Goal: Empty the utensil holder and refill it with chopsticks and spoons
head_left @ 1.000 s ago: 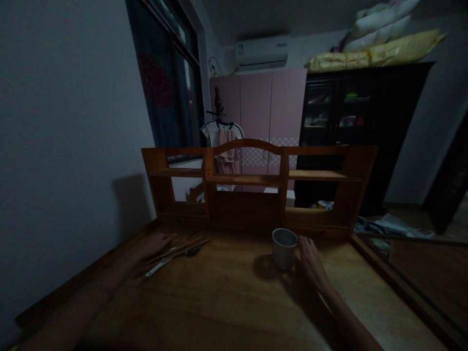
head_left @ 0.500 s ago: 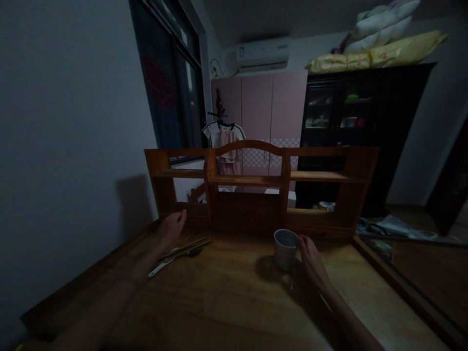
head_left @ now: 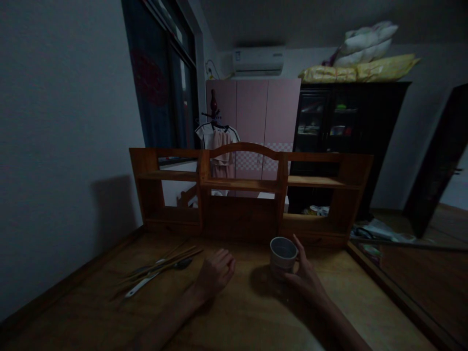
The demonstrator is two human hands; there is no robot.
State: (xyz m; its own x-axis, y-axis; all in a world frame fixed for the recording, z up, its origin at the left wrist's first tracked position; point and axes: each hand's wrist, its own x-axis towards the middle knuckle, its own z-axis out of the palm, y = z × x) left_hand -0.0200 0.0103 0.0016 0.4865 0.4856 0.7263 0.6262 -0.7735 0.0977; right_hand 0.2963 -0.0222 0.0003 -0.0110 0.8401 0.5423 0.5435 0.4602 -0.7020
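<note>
A grey cup (head_left: 282,258) stands upright on the wooden desk (head_left: 237,321), right of the middle. My right hand (head_left: 307,280) is at the cup's right side, thumb in front and forefinger raised along the rim, gripping it. Left of the cup and apart from it, my left hand (head_left: 215,273) is low over the desk, fingers curled, with nothing showing in them. To its left lies a loose pile: several wooden chopsticks (head_left: 175,257), a spoon with a white handle (head_left: 141,286) and a dark spoon-like head (head_left: 183,263).
A wooden shelf unit (head_left: 241,214) runs along the desk's back edge. The wall (head_left: 66,195) borders the desk on the left, and a raised wooden edge (head_left: 380,282) on the right. Farther back are a pink wardrobe (head_left: 252,107) and a dark cabinet (head_left: 380,126).
My left hand has moved right and lower, from above the utensils toward the desk's middle. My right hand has shifted from the cup's upper edge to around its side.
</note>
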